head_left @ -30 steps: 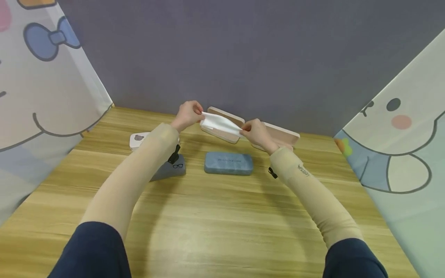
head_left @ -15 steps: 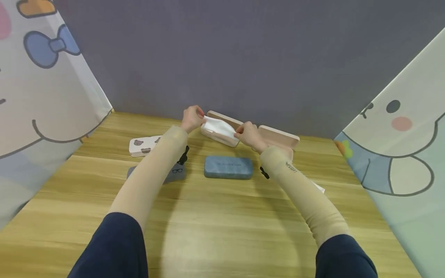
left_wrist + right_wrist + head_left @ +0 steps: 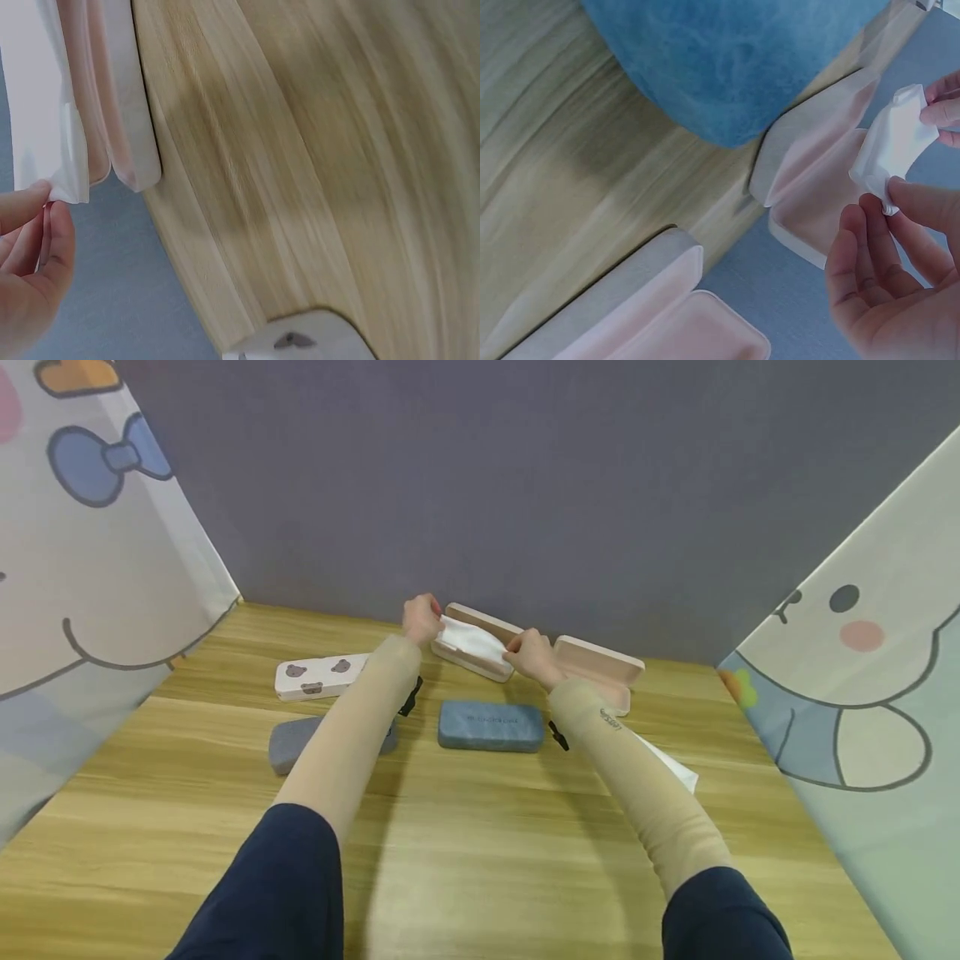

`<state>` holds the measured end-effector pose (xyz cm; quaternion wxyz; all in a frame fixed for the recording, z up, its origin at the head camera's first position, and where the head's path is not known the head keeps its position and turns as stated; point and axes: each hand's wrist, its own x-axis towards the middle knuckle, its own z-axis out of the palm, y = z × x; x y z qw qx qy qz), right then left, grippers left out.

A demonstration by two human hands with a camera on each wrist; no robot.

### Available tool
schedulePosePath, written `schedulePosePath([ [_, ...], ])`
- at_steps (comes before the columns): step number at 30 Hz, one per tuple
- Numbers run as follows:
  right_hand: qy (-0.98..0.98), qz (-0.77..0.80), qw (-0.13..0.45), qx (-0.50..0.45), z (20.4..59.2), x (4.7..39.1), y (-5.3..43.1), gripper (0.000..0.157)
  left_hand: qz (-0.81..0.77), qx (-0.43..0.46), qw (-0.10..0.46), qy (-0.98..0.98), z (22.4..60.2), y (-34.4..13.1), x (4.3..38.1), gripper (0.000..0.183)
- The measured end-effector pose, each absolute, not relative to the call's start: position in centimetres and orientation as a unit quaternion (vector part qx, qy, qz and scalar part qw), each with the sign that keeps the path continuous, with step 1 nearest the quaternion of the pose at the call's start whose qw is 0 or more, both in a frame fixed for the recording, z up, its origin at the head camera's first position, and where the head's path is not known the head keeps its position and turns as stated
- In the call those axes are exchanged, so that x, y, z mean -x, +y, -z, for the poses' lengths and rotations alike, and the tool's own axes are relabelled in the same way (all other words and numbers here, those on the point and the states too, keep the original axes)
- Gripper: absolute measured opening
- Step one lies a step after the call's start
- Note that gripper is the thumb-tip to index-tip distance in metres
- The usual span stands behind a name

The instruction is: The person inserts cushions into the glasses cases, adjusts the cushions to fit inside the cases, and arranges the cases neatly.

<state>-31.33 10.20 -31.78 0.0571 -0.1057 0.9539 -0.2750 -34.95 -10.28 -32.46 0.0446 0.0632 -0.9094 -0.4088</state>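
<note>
A folded white cloth (image 3: 472, 638) is stretched between my two hands, over a pale pink glasses case (image 3: 480, 667) that stands with its lid raised at the back of the table. My left hand (image 3: 422, 618) pinches the cloth's left end between thumb and fingers, as the left wrist view shows up close. At the other end, my right hand (image 3: 900, 274) grips a corner of it with thumb and forefinger. The cloth sags slightly and overlaps the case's hollow. Just right of the right hand, a second pink glasses case (image 3: 597, 662) also lies open.
A blue glasses case (image 3: 491, 727) lies shut in front of the hands. To the left are a white case with bear prints (image 3: 318, 677) and a grey-blue case (image 3: 294, 743), partly behind the left forearm. Another white cloth (image 3: 678, 768) shows beside the right forearm. A grey wall backs the table.
Both hands have lowered the white cloth closer over the open pink case, the right hand shifting left. The right forearm's shift uncovers the other white cloth.
</note>
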Motion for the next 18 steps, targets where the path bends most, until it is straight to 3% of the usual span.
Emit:
schedulePosePath([
  [18, 0.965, 0.239, 0.059, 0.085, 33.4, 32.4, 9.4, 0.025, 0.329, -0.05, 0.043, -0.942, 34.5, -9.9, 37.1, 0.02],
])
